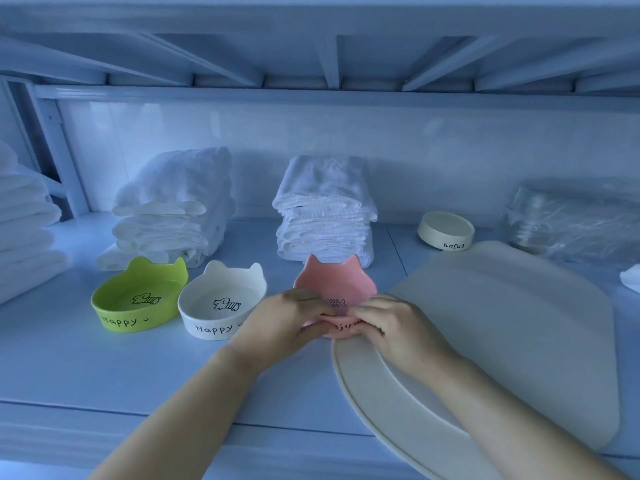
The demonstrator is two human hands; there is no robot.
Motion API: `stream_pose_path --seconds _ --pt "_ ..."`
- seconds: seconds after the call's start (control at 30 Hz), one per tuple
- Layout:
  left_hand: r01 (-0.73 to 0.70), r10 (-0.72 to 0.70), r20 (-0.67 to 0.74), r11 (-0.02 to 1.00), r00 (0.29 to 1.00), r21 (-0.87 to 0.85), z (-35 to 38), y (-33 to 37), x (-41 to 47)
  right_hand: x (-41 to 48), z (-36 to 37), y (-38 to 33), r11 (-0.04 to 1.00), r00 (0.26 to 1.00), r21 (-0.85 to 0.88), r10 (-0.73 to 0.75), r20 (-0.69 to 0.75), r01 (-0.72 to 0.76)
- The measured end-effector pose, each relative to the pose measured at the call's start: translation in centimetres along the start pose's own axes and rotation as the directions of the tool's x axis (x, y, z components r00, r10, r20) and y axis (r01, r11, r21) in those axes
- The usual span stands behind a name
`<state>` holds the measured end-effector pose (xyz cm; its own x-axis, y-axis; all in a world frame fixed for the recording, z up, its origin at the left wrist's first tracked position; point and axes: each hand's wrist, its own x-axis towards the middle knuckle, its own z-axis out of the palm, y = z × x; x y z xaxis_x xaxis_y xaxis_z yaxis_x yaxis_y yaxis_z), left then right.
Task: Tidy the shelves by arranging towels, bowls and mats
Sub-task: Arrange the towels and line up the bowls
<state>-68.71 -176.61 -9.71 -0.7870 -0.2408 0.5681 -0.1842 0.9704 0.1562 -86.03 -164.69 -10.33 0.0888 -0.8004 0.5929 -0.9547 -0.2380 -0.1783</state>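
Forearms reach forward, left hand and right hand both pinching the pink bowl's near rim.

Our left hand reaches in from seven o'clock, our right hand from five; both pinch the pink bowl at its near rim.

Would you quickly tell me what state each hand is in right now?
Left hand: closed, pinching the near rim of the pink bowl.
Right hand: closed, pinching the same rim.
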Motion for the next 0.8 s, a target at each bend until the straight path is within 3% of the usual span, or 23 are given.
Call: stream_pose_path --seconds 0.17,0.4,0.57,0.8 --pt "-0.071 0.079 -0.122 0.995 0.989 0.065 -0.3 0.2 -0.1 0.1 -0.2 -0.4 0.999 0.999 0.046 0.017 -0.046 -0.015" --pt "0.039 -0.038 -0.036 0.999 0.999 0.022 -0.7 0.5 -0.8 0.0 0.3 -1.1 1.000 0.999 0.023 0.001 0.035 -0.002" --pt "0.095 -0.095 0.003 0.994 0.995 -0.044 -0.8 0.1 -0.8 0.1 0.7 -1.1 1.000 0.999 -0.021 0.020 -0.027 -0.021" --pt "0.122 -0.123 -0.096 0.992 0.988 -0.013 0.0 -0.3 -0.6 0.2 0.7 -0.8 0.998 0.997 0.016 0.063 -0.041 -0.062"
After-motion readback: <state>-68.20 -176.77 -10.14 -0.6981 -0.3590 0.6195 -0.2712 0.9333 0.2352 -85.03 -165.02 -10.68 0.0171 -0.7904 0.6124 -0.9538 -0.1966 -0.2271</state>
